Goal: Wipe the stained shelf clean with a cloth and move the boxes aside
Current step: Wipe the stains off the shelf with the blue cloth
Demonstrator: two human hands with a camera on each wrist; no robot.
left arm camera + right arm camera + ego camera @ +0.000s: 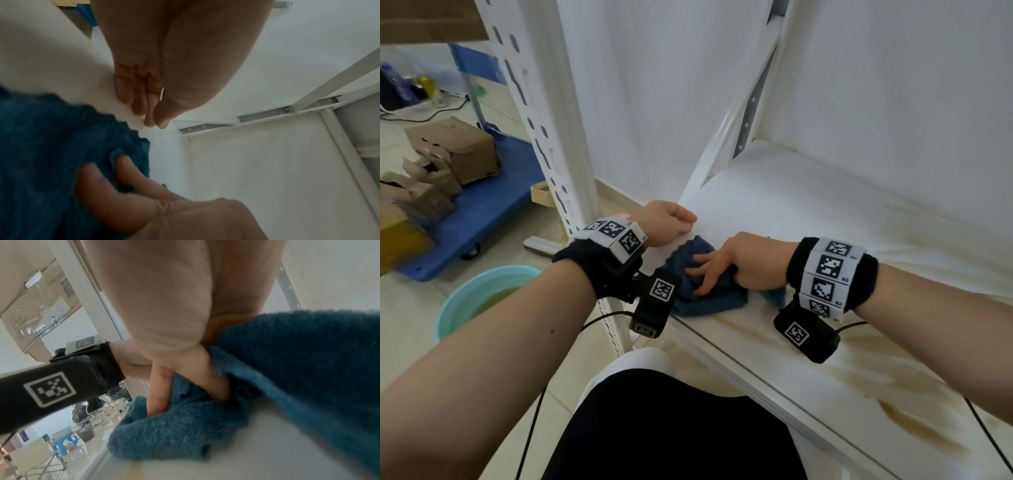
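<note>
The white shelf (825, 212) carries yellow-brown stains (914, 425) along its front and right side. A dark blue terry cloth (715, 301) lies bunched on its left front part. My right hand (702, 274) lies on the cloth with fingers spread, pressing it down. In the right wrist view two fingers (160, 391) sink into the cloth's folds (174, 434). My left hand (688, 222) rests on the bare shelf just behind the cloth, holding nothing. Its fingertips (152, 120) touch the surface beside the cloth (41, 146). Brown cardboard boxes (453, 150) sit on a blue cart (493, 205) at the left.
A teal basin (482, 301) of murky water stands on the floor below my left forearm. The shelf's slotted white upright (541, 113) rises beside the left hand. A white back wall (893, 85) closes the shelf. My knee (671, 428) is right against the front edge.
</note>
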